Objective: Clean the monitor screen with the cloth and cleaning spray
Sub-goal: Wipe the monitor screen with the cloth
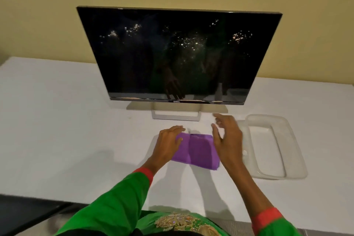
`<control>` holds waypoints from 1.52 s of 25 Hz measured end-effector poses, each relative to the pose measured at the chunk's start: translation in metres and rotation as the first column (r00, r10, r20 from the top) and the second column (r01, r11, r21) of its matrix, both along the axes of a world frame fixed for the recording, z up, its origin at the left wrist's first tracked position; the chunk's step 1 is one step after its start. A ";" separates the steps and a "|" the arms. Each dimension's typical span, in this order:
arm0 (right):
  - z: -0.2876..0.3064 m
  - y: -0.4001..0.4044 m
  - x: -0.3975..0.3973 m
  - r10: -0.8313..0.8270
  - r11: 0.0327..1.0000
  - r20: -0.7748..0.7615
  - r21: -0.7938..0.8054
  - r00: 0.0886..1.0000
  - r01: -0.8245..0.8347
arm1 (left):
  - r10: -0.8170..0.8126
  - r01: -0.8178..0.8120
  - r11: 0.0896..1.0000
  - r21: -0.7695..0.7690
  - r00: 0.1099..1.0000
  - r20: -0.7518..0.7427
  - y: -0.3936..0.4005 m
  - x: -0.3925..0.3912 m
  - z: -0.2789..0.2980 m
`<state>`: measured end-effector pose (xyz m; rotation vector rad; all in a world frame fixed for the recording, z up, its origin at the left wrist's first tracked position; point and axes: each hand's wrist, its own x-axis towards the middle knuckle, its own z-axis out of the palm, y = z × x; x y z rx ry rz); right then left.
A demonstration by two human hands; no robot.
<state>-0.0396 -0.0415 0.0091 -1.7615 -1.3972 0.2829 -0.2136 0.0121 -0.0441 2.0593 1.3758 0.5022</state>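
**Both hands at the cloth, spray nowhere clear**

The left hand (169, 141) lies flat on the left end of the purple cloth (197, 150), its fingers (177, 129) nearly straight and pointing toward the monitor (178, 55); the part of the cloth beneath the palm is hidden. The right hand (228, 138) is at the cloth's right end with fingers spread and loosely bent, gripping nothing that can be seen. Whether its palm touches the cloth or hovers just above cannot be told, and it covers the cloth's right edge.

The cloth lies folded on the white table (57, 120), between the two hands. Beyond the fingertips stands the monitor on its stand (176, 116), the dark screen speckled with bright droplets and dimly reflecting a hand. Just right of the right hand's fingers sits a clear tray (287, 134), its near left rim partly behind the wrist; a small pale object at that rim is too blurred to identify.

Green sleeves with red cuffs run out of the bottom edge.
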 end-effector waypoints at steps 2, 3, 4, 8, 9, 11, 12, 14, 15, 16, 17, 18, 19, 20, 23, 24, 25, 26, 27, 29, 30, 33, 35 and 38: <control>-0.014 0.027 -0.017 0.211 0.929 -0.080 -0.293 0.974 -0.225 | 0.077 -0.077 0.997 -0.023 0.997 0.007 -0.005 -0.025 0.007; -0.025 0.037 -0.022 0.307 0.823 -0.085 -0.476 0.948 -0.309 | 0.115 -0.115 0.993 -0.037 0.993 0.005 -0.007 -0.037 0.011; -0.036 0.045 -0.024 0.401 0.696 -0.075 -0.623 0.913 -0.357 | 0.147 -0.147 0.988 -0.043 0.989 -0.001 -0.008 -0.047 0.016; -0.069 0.061 -0.027 0.614 0.477 0.049 -0.819 0.788 -0.321 | 0.209 -0.209 0.978 0.013 0.978 -0.010 -0.003 -0.094 0.030; -0.074 0.061 -0.025 0.608 0.483 0.067 -0.822 0.791 -0.302 | 0.210 -0.210 0.977 0.023 0.978 -0.012 -0.002 -0.103 0.034; -0.078 0.065 -0.029 0.593 0.492 0.090 -0.828 0.800 -0.271 | 0.226 -0.225 0.972 0.063 0.974 -0.004 0.008 -0.125 0.043; -0.078 0.067 -0.029 0.585 0.484 0.091 -0.836 0.806 -0.257 | 0.233 -0.233 0.969 0.084 0.972 0.008 0.014 -0.133 0.048; -0.074 0.065 -0.029 0.525 0.473 0.003 -0.833 0.851 -0.289 | 0.238 -0.241 0.962 0.124 0.970 0.037 0.023 -0.146 0.059; -0.069 0.062 -0.030 0.468 0.487 -0.081 -0.808 0.880 -0.333 | 0.235 -0.240 0.959 0.148 0.970 0.055 0.028 -0.153 0.064; -0.061 0.058 -0.033 0.392 0.524 -0.180 -0.763 0.902 -0.379 | 0.236 -0.245 0.954 0.173 0.969 0.074 0.033 -0.158 0.069; -0.052 0.053 -0.037 0.301 0.574 -0.295 -0.704 0.907 -0.419 | 0.241 -0.256 0.945 0.202 0.966 0.095 0.038 -0.163 0.075; -0.042 0.049 -0.043 0.204 0.629 -0.421 -0.635 0.884 -0.448 | 0.237 -0.256 0.937 0.240 0.966 0.102 0.044 -0.167 0.082; -0.033 0.045 -0.050 0.115 0.682 -0.540 -0.567 0.834 -0.462 | 0.215 -0.227 0.925 0.306 0.974 0.074 0.050 -0.170 0.090; -0.024 0.043 -0.057 0.051 0.729 -0.642 -0.499 0.765 -0.468 | 0.172 -0.160 0.905 0.394 0.985 0.007 0.057 -0.172 0.098; 0.002 0.042 -0.084 -0.035 0.817 -0.811 -0.359 0.584 -0.450 | 0.067 0.099 0.780 0.618 0.968 -0.240 0.079 -0.174 0.123; 0.008 0.043 -0.093 -0.061 0.839 -0.820 -0.351 0.568 -0.417 | 0.074 0.110 0.741 0.662 0.967 -0.244 0.086 -0.175 0.131; 0.013 0.046 -0.102 -0.083 0.858 -0.815 -0.351 0.574 -0.374 | 0.090 0.081 0.712 0.698 0.975 -0.204 0.093 -0.178 0.139; 0.017 0.049 -0.110 -0.103 0.872 -0.795 -0.362 0.598 -0.331 | 0.110 0.022 0.695 0.719 0.984 -0.136 0.098 -0.182 0.147; 0.022 0.053 -0.119 -0.120 0.881 -0.759 -0.378 0.639 -0.284 | 0.129 -0.047 0.683 0.729 0.990 -0.058 0.104 -0.186 0.155; 0.031 0.061 -0.135 -0.146 0.913 -0.637 -0.381 0.757 -0.144 | 0.160 -0.155 0.672 0.724 0.985 0.063 0.117 -0.196 0.171; 0.037 0.066 -0.143 -0.153 0.940 -0.553 -0.338 0.819 -0.053 | 0.162 -0.180 0.677 0.713 0.982 0.094 0.126 -0.202 0.180; 0.064 0.085 -0.161 -0.183 0.983 -0.357 -0.091 0.916 0.160 | 0.120 -0.137 0.717 0.684 0.990 0.072 0.154 -0.211 0.201; 0.087 0.100 -0.172 -0.185 0.964 -0.297 0.132 0.937 0.232 | 0.079 -0.086 0.754 0.651 0.996 0.040 0.170 -0.212 0.211; 0.116 0.125 -0.191 -0.216 0.885 -0.100 0.400 0.971 0.237 | 0.016 -0.079 0.837 0.541 0.993 0.121 0.186 -0.211 0.217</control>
